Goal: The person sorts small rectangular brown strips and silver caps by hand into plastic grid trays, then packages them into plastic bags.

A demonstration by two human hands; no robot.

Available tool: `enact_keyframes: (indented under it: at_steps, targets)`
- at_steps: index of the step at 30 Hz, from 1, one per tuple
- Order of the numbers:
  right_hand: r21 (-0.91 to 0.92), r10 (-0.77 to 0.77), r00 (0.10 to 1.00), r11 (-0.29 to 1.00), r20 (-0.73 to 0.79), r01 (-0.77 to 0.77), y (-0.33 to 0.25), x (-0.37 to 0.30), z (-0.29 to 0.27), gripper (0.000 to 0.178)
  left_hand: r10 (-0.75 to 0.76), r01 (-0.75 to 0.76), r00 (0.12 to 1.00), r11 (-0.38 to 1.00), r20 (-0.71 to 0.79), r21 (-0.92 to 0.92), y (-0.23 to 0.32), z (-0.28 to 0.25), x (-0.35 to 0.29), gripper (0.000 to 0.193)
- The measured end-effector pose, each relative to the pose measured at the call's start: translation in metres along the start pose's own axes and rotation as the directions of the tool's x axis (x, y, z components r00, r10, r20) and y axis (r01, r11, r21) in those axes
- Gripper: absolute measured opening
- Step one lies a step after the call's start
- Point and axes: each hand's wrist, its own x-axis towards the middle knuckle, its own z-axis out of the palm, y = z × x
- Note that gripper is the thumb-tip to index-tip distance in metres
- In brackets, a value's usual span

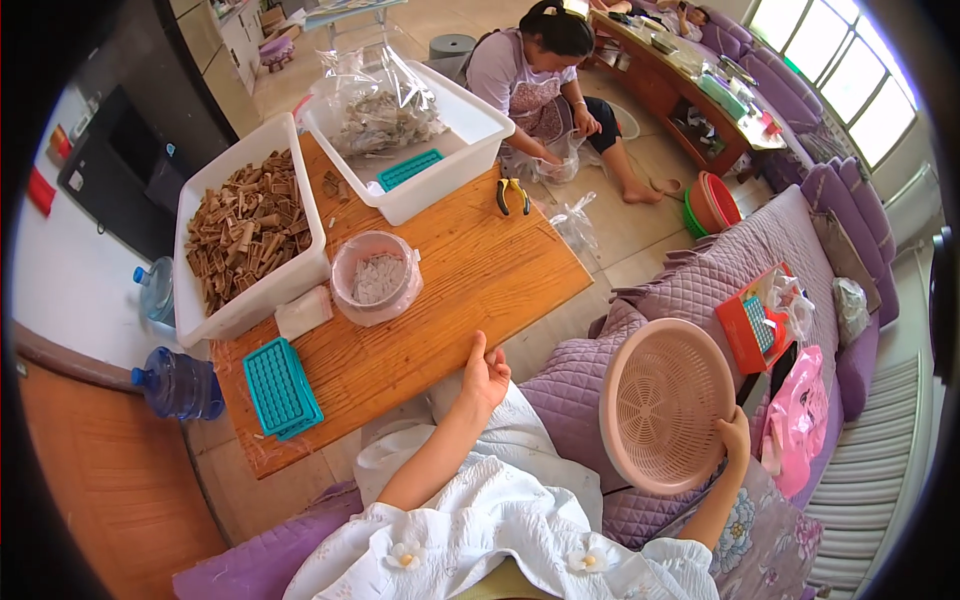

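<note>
My right hand [735, 436] grips the rim of a round pink plastic colander [655, 405], tilted so its slotted inside shows; nothing lies in it. Over my lap, beside the near edge of the wooden table [480, 270], my left hand [486, 376] holds nothing, its thumb raised and its fingers loosely bent. Closest to that hand on the tabletop is a pink-white round tub [345, 262] lined with plastic and holding small whitish pieces [378, 278]. Teal gridded trays [280, 388] lie stacked at the table's left near corner.
A white bin [315, 225] holds many brown, bark-like pieces. Behind it, another white bin [455, 150] contains bagged material and a teal tray. Pliers [513, 197] lie by the table edge. A person [540, 90] sits beyond, handling a plastic bag. The purple sofa [700, 265] stands right.
</note>
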Motion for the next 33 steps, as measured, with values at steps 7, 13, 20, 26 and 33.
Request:
enact_keyframes:
  at_steps: [7,13,20,26,33]
  targets:
    - [-0.507,-0.461,0.833,0.82,-0.308,0.266,-0.114,-0.01,0.027,0.055,-0.027,0.028,0.999,0.999,-0.023,0.02,0.003,0.001,-0.007,0.023]
    - [0.221,-0.681,0.728,0.725,0.085,0.652,-0.314,-0.027,0.155,0.029,-0.071,0.071,0.997,0.997,-0.022,0.018,0.01,-0.024,-0.032,0.024]
    - [0.328,-0.856,0.327,0.467,0.4,0.821,-0.37,-0.045,0.343,0.044,-0.141,0.146,0.985,0.988,-0.097,0.046,0.006,-0.022,-0.06,0.026]
    - [0.17,-0.815,0.372,0.484,0.444,0.859,-0.381,-0.061,0.377,0.049,-0.154,0.157,0.986,0.987,-0.071,0.037,0.012,-0.035,-0.059,0.027]
    - [0.204,-0.871,0.364,0.443,0.331,0.873,-0.382,-0.058,0.392,0.033,-0.202,0.204,0.971,0.979,-0.131,-0.001,0.014,-0.03,-0.057,0.022]
